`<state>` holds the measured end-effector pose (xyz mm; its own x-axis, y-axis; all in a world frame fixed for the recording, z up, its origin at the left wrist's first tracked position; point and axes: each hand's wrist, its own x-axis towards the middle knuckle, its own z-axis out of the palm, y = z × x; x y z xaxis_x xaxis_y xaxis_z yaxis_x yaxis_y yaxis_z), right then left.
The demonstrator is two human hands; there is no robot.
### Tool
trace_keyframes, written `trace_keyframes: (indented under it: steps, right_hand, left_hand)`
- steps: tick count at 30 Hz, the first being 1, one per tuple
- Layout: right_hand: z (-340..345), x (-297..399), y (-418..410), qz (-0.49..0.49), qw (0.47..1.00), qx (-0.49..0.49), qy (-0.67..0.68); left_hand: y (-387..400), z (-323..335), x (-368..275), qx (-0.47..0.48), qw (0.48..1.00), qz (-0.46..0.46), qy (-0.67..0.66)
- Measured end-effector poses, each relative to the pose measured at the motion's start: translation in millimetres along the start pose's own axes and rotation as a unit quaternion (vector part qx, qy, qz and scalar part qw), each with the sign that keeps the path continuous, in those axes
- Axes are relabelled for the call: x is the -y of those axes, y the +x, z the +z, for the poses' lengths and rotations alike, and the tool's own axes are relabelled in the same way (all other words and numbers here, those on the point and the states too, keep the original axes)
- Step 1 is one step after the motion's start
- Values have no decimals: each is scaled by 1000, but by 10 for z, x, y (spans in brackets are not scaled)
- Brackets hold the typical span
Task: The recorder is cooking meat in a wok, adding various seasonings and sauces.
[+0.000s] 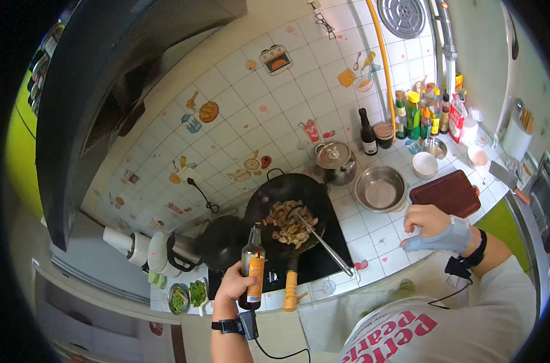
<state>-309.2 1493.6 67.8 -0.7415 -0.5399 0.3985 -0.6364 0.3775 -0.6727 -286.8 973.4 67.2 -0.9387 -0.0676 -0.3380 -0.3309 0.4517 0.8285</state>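
Observation:
My left hand (233, 282) grips a glass bottle (253, 272) of dark liquid with an orange label. The bottle stands nearly upright in view, in front of the wok's near left side. Browned, sliced food (289, 222) lies in the black wok (268, 193) on the cooktop. A metal spatula (327, 249) rests in the wok, its handle leaning over the near right rim. My right hand (422, 227), with a grey-blue wrap around thumb and wrist, is over the counter near a dark red cutting board (445, 194). Its fingers are curled; whether they hold something is hidden.
The wok's wooden handle (291, 290) sticks out past the counter's front edge. A second dark pan (223, 242) and an electric kettle (184, 254) stand left. Chopped greens (197, 292) sit front left. A steel basin (379, 188), lidded pot (335, 161) and cleaver (504, 174) are right.

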Motion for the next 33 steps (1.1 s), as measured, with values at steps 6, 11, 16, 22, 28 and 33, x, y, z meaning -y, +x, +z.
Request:
trace_keyframes:
  steps: [6, 11, 16, 22, 28, 33]
  right_hand:
    - [-90, -136, -359, 98, 992, -74, 4]
    - [-147, -150, -479, 124, 988, -92, -6]
    - [-155, -162, -560, 128, 987, -98, -8]
    - [-157, -203, -639, 129, 987, -98, -20]
    - [-176, -232, -680, 140, 985, -99, -10]
    - [-164, -257, -694, 142, 985, -99, -3]
  left_hand:
    - [181, -14, 143, 15, 1000, -16, 11]
    - [237, 24, 97, 22, 999, -38, 32]
    - [276, 38, 80, 14, 996, -61, 69]
    - [298, 71, 40, 18, 995, -70, 70]
    - [382, 29, 141, 22, 995, -68, 66]
    - [440, 1, 200, 18, 994, -76, 80]
